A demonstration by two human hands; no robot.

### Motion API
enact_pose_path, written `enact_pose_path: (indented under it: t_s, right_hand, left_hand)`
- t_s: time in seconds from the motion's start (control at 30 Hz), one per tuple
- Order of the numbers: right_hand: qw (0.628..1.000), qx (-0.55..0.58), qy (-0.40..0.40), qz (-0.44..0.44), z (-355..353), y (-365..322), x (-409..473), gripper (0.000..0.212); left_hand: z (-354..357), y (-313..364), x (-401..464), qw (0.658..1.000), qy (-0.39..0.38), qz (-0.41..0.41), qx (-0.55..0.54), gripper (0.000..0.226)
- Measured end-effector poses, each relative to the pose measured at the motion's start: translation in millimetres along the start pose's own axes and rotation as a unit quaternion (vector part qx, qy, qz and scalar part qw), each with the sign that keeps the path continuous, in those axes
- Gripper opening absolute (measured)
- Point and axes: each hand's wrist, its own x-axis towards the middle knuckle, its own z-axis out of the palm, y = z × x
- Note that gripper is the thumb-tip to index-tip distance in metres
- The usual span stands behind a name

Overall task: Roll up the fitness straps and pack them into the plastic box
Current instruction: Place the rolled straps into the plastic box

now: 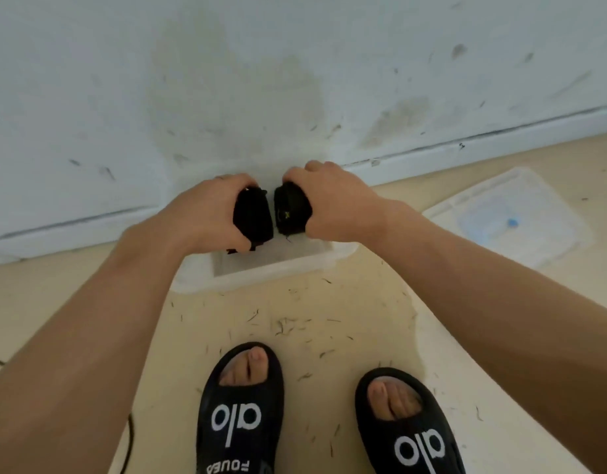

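Note:
My left hand [206,213] grips one rolled black fitness strap [252,218]. My right hand [333,203] grips a second rolled black strap [290,210] that shows a small yellow mark. The two rolls sit side by side, almost touching, directly above the open clear plastic box [278,265] on the floor against the wall. Both hands hide most of the box's inside.
The box's clear lid [510,217] lies flat on the floor to the right. A scuffed white wall [295,80] with a baseboard rises just behind the box. My two feet in black slides [240,415] stand on the beige floor. A thin cable [129,439] runs at lower left.

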Motion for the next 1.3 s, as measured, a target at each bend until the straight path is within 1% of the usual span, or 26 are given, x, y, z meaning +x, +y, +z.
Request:
enact_pose_path:
  t_s: [0.1, 0.17, 0.23, 0.37, 0.5, 0.57, 0.63, 0.73, 0.8, 0.83, 0.87, 0.93, 0.97, 1.03, 1.07, 1.1, 1.13, 1.2, 1.23, 1.3]
  right_hand:
    - [0.99, -0.118, -0.072, 0.002, 24.3, -2.0, 20.8, 0.047]
    - [0.98, -0.16, -0.117, 0.007, 34.4, -0.4, 25.1, 0.045]
    - [0.971, -0.194, -0.137, 0.007, 39.6, -1.3, 26.8, 0.044]
    - [0.961, -0.206, -0.182, 0.029, 51.0, -8.2, 33.6, 0.028]
    - [0.953, -0.198, -0.219, 0.063, 52.7, -12.1, 38.8, 0.031]
    - [0.953, -0.194, -0.225, 0.066, 50.8, -15.5, 37.0, 0.03]
    - [0.962, -0.183, -0.197, 0.055, 48.6, -17.7, 32.6, 0.028]
    - [0.987, -0.118, -0.103, 0.035, 37.9, -12.2, 24.1, 0.032]
    - [0.998, -0.035, -0.01, 0.041, 20.7, -3.1, 14.6, 0.038]
    - [0.997, 0.008, 0.053, 0.057, 10.6, 4.0, 7.5, 0.04]
    - [0.988, 0.045, 0.122, 0.085, 0.3, 16.5, -3.6, 0.042]
    - [0.95, 0.099, 0.252, 0.157, -15.4, 50.3, -36.8, 0.043]
    - [0.927, 0.118, 0.295, 0.201, -18.6, 71.6, -58.3, 0.044]
    - [0.881, 0.139, 0.332, 0.308, -15.2, 116.3, -107.9, 0.046]
    - [0.857, 0.143, 0.338, 0.361, -9.0, 136.9, -134.5, 0.048]
    - [0.834, 0.145, 0.341, 0.41, -0.7, 155.1, -162.2, 0.05]
    - [0.812, 0.145, 0.341, 0.452, 9.0, 169.8, -189.5, 0.051]
    - [0.772, 0.137, 0.333, 0.523, 29.3, 188.8, -238.0, 0.051]
    - [0.761, 0.128, 0.32, 0.55, 40.0, 194.4, -257.6, 0.052]
    - [0.753, 0.109, 0.283, 0.584, 60.6, 200.8, -285.6, 0.057]
  left_hand:
    - [11.6, -20.7, 10.1, 0.998, -0.047, -0.005, 0.028, 0.089]
    - [23.6, -30.7, 13.1, 0.995, -0.083, -0.013, 0.044, 0.093]
    - [38.4, -38.3, 14.6, 0.993, -0.1, -0.015, 0.055, 0.094]
    - [55.9, -46.8, 16.8, 0.991, -0.095, -0.018, 0.093, 0.091]
    - [56.4, -44.8, 17.2, 0.986, -0.106, -0.033, 0.123, 0.088]
    - [57.0, -43.0, 15.9, 0.983, -0.109, -0.024, 0.146, 0.086]
    - [57.6, -42.2, 13.6, 0.981, -0.107, -0.017, 0.163, 0.083]
    - [55.8, -37.2, 8.9, 0.973, -0.11, -0.031, 0.199, 0.079]
    - [53.3, -26.8, 8.7, 0.965, -0.109, -0.047, 0.234, 0.075]
    - [50.6, -18.6, 9.6, 0.966, -0.097, -0.049, 0.236, 0.07]
    - [47.3, -5.3, 11.6, 0.971, -0.068, -0.039, 0.226, 0.062]
    - [39.1, 32.4, 11.9, 0.984, 0.028, 0.003, 0.178, 0.044]
    - [37.8, 57.3, 9.0, 0.984, 0.082, 0.038, 0.155, 0.038]
    - [43.8, 114.2, -2.3, 0.967, 0.164, 0.146, 0.127, 0.03]
    - [53.2, 141.8, -7.4, 0.955, 0.174, 0.208, 0.119, 0.03]
    - [66.6, 166.8, -11.1, 0.946, 0.159, 0.257, 0.114, 0.031]
    - [83.2, 188.4, -12.5, 0.944, 0.125, 0.285, 0.112, 0.033]
    - [121.5, 220.9, -10.2, 0.943, 0.037, 0.305, 0.131, 0.036]
    - [138.7, 232.9, -9.2, 0.937, 0.006, 0.315, 0.149, 0.037]
    - [167.5, 246.6, -8.3, 0.932, -0.035, 0.322, 0.162, 0.037]
